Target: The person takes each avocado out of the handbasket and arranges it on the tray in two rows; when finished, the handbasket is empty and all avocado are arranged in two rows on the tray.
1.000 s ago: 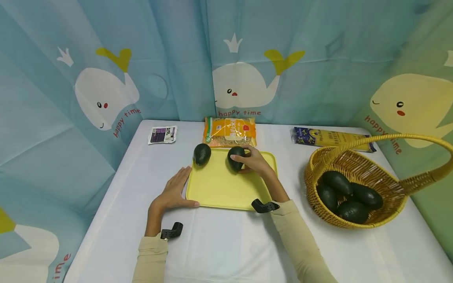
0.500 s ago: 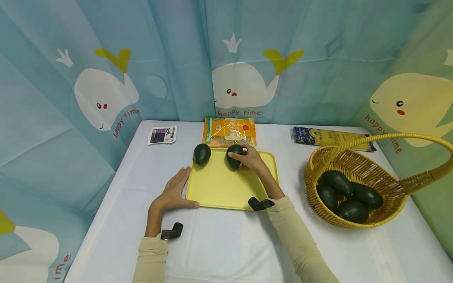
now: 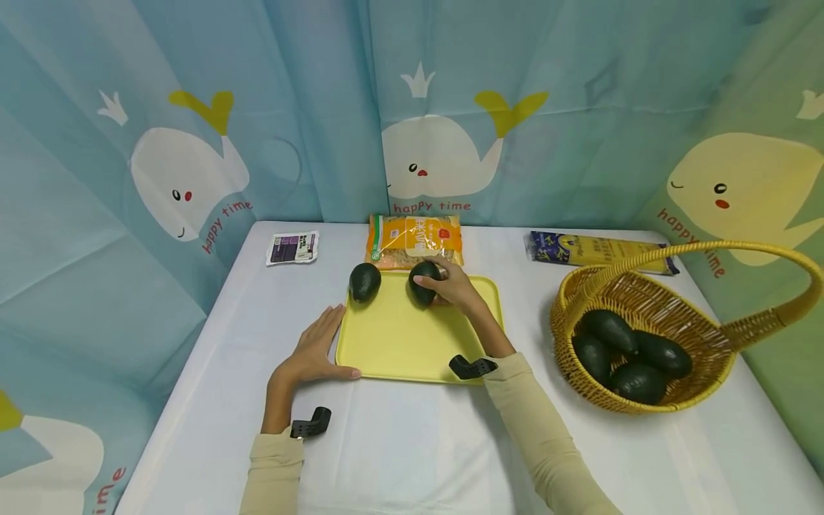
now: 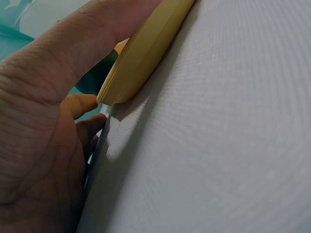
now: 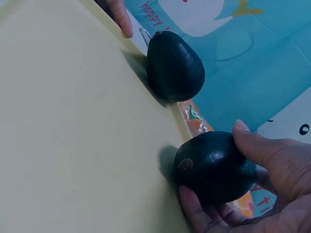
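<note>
**Avocado held at the tray's far side as the tray is steadied**

A dark green avocado is held by the right hand at the far side of the yellow tray, right of its middle. The grip is closed around the fruit, thumb on one side and fingers on the other, probably so that the smooth, rounded body is kept from rolling. Whether its full weight is borne by the tray cannot be told.

A second avocado is set in the tray's far left corner, untouched, with a gap left between the two. Both are kept along the far edge, perhaps so that a row is formed.

Nothing is grasped by the left hand: its fingers are laid along the tray's left edge and its thumb against the near edge, so the corner is framed, presumably to stop the tray sliding.

Four more avocados are piled in the wicker basket on the right of the desk, apparently within easy reach of the right arm. Behind the tray, an orange packet is laid.
</note>
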`<state>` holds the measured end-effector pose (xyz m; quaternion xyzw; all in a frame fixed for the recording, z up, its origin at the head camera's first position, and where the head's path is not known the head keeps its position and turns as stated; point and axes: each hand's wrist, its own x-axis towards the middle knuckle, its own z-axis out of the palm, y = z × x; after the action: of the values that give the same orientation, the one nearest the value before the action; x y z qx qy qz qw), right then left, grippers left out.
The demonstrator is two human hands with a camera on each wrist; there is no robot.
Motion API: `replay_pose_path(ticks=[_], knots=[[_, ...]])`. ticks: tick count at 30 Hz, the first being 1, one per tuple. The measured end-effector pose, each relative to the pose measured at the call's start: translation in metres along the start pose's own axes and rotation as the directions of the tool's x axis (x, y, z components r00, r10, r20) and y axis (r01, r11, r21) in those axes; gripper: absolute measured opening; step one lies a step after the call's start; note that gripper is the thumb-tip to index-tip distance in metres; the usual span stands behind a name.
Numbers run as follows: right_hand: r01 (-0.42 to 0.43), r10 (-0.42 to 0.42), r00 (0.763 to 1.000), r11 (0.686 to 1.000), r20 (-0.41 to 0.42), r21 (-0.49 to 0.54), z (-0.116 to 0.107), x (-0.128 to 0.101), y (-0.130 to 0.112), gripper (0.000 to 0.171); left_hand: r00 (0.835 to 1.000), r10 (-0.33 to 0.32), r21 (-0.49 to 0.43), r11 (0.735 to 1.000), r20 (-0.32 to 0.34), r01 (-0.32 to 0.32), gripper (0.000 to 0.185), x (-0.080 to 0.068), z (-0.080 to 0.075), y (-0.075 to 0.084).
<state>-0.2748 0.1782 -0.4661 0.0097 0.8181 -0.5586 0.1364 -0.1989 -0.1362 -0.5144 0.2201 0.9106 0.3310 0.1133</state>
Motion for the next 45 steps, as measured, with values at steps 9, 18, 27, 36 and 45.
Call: replay_pose_path(ticks=[9,18,27,36,45], knots=[[0.003,-0.003,1.000,1.000,0.004,0.005,0.000,0.001,0.001,0.069,1.000,-0.003,-0.005,1.000,-0.002,0.003,0.130,0.000,-0.001,0.000],[0.014,-0.015,1.000,1.000,0.025,0.026,-0.002,-0.004,0.004,0.075,1.000,0.010,-0.008,1.000,-0.006,-0.010,0.131,-0.001,0.003,-0.001],[0.003,-0.003,1.000,1.000,0.002,0.018,-0.003,-0.006,0.003,0.069,1.000,0.007,-0.011,1.000,-0.005,-0.007,0.131,-0.002,0.001,0.001],[0.030,-0.030,0.999,1.000,0.017,0.000,0.001,-0.005,0.005,0.071,1.000,-0.010,-0.019,1.000,-0.003,0.010,0.132,-0.001,0.002,0.000],[0.032,-0.032,0.999,0.999,0.008,0.025,-0.004,-0.011,-0.001,0.071,1.000,-0.012,-0.016,1.000,-0.007,0.012,0.132,0.000,0.002,0.000]])
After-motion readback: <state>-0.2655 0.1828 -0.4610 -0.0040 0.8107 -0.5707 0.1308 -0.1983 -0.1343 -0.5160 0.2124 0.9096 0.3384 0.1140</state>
